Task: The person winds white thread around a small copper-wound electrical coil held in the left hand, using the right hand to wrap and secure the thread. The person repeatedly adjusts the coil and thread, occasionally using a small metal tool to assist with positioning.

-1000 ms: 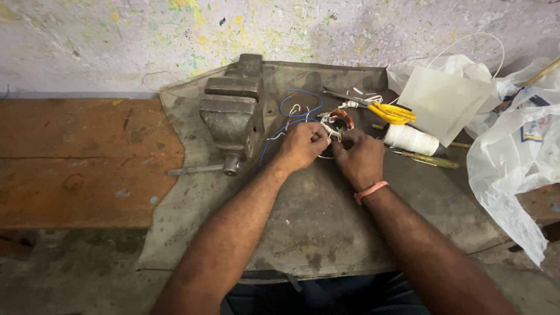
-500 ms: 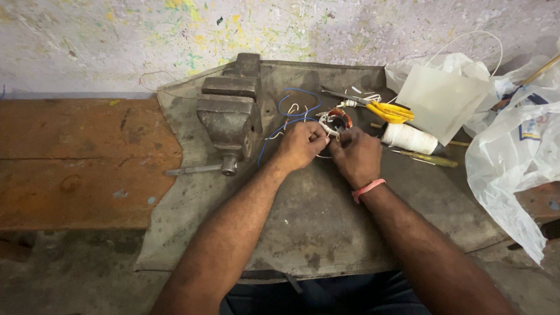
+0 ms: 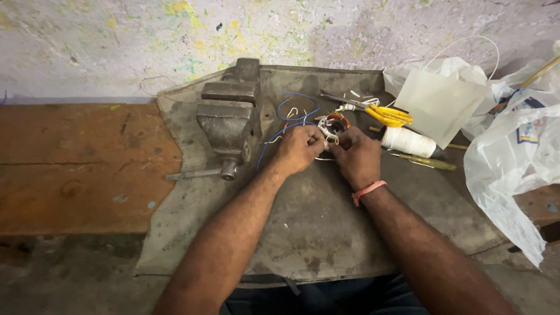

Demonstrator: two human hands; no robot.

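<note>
My left hand (image 3: 298, 149) and my right hand (image 3: 357, 154) meet over a small copper-wound coil (image 3: 337, 121) with white ties, both pinching at its wires. Blue and white wires (image 3: 294, 111) loop away from the coil toward the back. The coil rests on a grey metal plate (image 3: 303, 233) that covers the bench. A pink band sits on my right wrist. My fingers hide most of the coil's near side.
A grey bench vise (image 3: 228, 119) stands left of my hands. Yellow-handled scissors (image 3: 382, 112), a spool of white thread (image 3: 408, 142) and a thin screwdriver (image 3: 423, 161) lie right of them. White plastic bags (image 3: 513, 157) fill the right side. A worn wooden bench (image 3: 76, 169) extends left.
Both hands stay on the coil with only slight finger movement. Nothing else has shifted.
</note>
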